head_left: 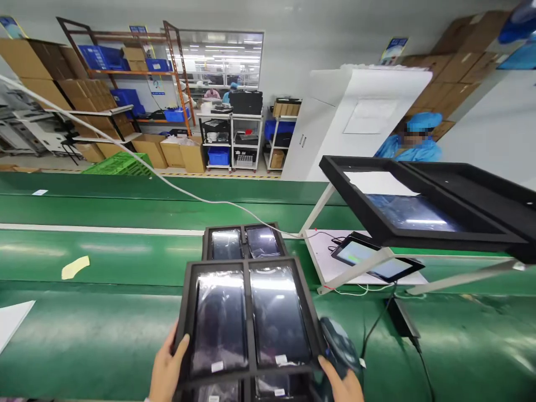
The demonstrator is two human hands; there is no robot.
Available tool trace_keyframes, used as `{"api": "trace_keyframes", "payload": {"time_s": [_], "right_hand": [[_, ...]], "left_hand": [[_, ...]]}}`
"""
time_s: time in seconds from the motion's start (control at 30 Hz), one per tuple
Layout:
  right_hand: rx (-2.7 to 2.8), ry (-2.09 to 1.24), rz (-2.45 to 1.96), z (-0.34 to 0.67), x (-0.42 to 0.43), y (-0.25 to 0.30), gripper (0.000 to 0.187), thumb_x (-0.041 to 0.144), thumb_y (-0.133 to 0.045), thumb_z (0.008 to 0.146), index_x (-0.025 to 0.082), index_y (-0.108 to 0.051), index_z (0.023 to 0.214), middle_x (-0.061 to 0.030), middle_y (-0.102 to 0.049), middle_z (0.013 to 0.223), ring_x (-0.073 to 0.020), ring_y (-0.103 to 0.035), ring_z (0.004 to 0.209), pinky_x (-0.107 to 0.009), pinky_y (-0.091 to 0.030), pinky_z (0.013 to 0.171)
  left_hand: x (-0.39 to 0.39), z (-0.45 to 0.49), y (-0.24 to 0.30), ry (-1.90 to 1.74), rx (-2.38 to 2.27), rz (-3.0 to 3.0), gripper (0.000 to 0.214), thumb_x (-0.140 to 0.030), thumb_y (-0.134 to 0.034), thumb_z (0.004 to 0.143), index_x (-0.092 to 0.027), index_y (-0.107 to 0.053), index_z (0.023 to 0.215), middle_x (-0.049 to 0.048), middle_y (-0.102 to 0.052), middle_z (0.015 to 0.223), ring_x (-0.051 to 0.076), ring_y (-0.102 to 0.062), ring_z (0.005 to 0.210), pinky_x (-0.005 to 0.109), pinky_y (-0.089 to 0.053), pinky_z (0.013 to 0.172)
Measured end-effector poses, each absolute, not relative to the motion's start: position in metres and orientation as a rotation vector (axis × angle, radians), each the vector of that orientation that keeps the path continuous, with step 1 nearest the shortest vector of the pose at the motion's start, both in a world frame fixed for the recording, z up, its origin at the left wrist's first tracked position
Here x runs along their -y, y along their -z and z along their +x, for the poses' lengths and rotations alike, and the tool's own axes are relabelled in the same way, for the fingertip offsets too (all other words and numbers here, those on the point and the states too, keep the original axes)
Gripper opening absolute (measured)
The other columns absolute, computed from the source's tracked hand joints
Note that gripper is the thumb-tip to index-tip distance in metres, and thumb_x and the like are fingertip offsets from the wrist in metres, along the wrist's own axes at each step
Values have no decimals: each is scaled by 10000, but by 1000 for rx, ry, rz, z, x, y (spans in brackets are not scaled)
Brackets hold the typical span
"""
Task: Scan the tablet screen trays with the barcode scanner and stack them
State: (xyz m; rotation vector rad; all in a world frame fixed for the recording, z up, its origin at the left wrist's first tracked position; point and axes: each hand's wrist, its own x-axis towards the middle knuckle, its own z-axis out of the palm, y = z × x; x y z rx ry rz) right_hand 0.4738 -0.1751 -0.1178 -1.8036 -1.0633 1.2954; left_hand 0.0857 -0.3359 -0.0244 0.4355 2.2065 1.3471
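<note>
Holding the black divided tray [189, 312], already bearing film-wrapped screens [224, 318] and not yet released, between left hand [166, 365] and right hand [341, 384] with fingers closed on its sides, over the green worktop [104, 335] before a second tray [206, 244].

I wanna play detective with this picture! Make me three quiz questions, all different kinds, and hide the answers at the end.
1. What do the left hand and right hand both hold?

2. True or false: the yellow paper scrap lies to the left of both hands.

3. Which is nearest the right hand?
A) the green crate
B) the dark handheld device
C) the white cabinet

Key:
1. A black tray with dark screens in it.
2. True.
3. B.
</note>
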Motion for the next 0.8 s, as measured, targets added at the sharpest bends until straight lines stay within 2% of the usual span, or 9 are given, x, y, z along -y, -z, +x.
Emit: {"api": "trace_keyframes", "payload": {"time_s": [0.1, 0.23, 0.33, 0.43, 0.6, 0.73, 0.8], "right_hand": [[1052, -1387, -1569, 426, 100, 84, 519, 523, -715, 616, 155, -692, 983, -100, -727, 1033, -297, -647, 1031, -382, -506, 890], [1099, -1284, -1557, 379, 15, 61, 430, 458, -718, 573, 138, -669, 856, -80, -722, 810, -262, -650, 834, -366, -507, 760], [1106, -1317, -1616, 388, 7, 73, 417, 438, -705, 595, 140, -641, 879, -64, -709, 787, -230, -641, 778, -339, -498, 719], [1096, -1429, -1698, 428, 60, 85, 412, 448, -691, 640, 131, -613, 892, -63, -695, 755, -215, -646, 704, -330, -496, 681], [1262, -1567, -1874, 481, 214, 74, 405, 507, -658, 713, 138, -611, 873, -66, -674, 676, -221, -630, 639, -338, -489, 669], [1335, -1545, -1942, 471, 303, 68, 372, 456, -635, 743, 148, -644, 952, -99, -719, 865, -253, -660, 804, -331, -493, 729], [1329, -1537, -1989, 458, 325, 69, 376, 450, -608, 759, 153, -648, 986, -95, -722, 894, -255, -659, 814, -327, -490, 723]], "left_hand": [[261, 48, 23, -1430, -2180, 523, 745, -495, -646, 792, -103, -490, 1405, 129, -540, 1418, 274, -460, 1351, 423, -295, 1190], [166, 6, 30, -1390, -2192, 816, 611, -386, -598, 833, -110, -532, 1374, 140, -541, 1415, 264, -473, 1340, 404, -292, 1184], [143, -3, 47, -1214, -2337, 850, 518, -331, -542, 864, -99, -568, 1327, 166, -526, 1422, 281, -497, 1312, 434, -321, 1161], [182, 14, 74, -1083, -2454, 942, 565, -358, -568, 839, -97, -541, 1340, 182, -527, 1405, 300, -535, 1248, 477, -369, 1117], [320, 65, 119, -847, -2415, 838, 675, -522, -569, 794, -113, -530, 1330, 192, -547, 1346, 317, -571, 1178, 495, -447, 1035], [400, 93, 144, -795, -2336, 682, 693, -595, -569, 765, -134, -560, 1282, 169, -591, 1285, 304, -564, 1184, 470, -428, 1061], [418, 100, 150, -800, -2298, 613, 682, -615, -562, 764, -140, -576, 1253, 166, -600, 1269, 299, -572, 1167, 463, -443, 1042]]}}
